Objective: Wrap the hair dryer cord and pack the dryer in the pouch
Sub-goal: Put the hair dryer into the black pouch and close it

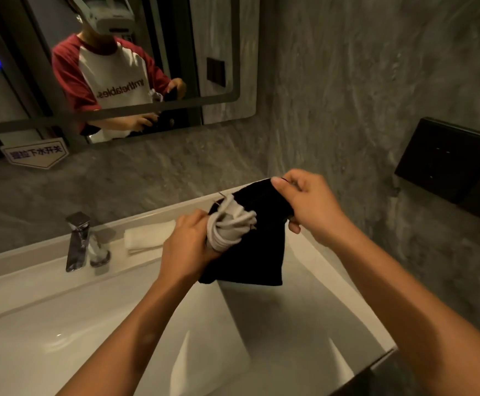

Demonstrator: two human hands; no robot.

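A black cloth pouch [257, 250] hangs in the air above the white sink. My right hand [304, 204] pinches its upper rim at the top right and holds the mouth up. A bundle of coiled white cord [228, 224] bulges out of the pouch's mouth on the left side. My left hand [187, 244] is closed around that bundle and the pouch edge beside it. The dryer's body is hidden, either inside the pouch or behind my left hand; I cannot tell which.
Below the hands lies a white rectangular basin [90, 324]. A chrome tap [78, 241] stands at the back left, with a folded white towel [147, 237] beside it. A black wall panel [447, 158] is mounted on the grey stone wall at right. A mirror [118, 67] hangs behind.
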